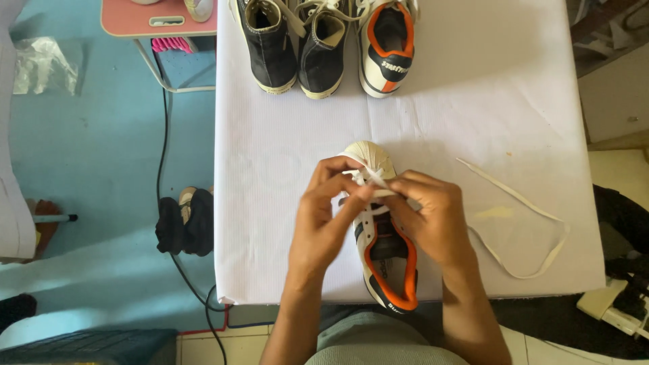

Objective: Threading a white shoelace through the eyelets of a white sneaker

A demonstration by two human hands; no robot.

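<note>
A white sneaker (378,236) with dark side panels and an orange lining lies toe-away on the white table (270,169), near its front edge. My left hand (324,216) and my right hand (429,216) meet over its lace area. Both pinch the cream shoelace (368,177) close to the toe cap. The lace's long free end (520,223) trails off to the right in a loop across the table. My fingers hide most of the eyelets.
Two dark high-top shoes (297,47) and the matching white sneaker (387,47) stand at the table's far edge. A pink table (159,20) stands at the back left. On the blue floor lie a black cable (162,155) and a dark shoe (184,223).
</note>
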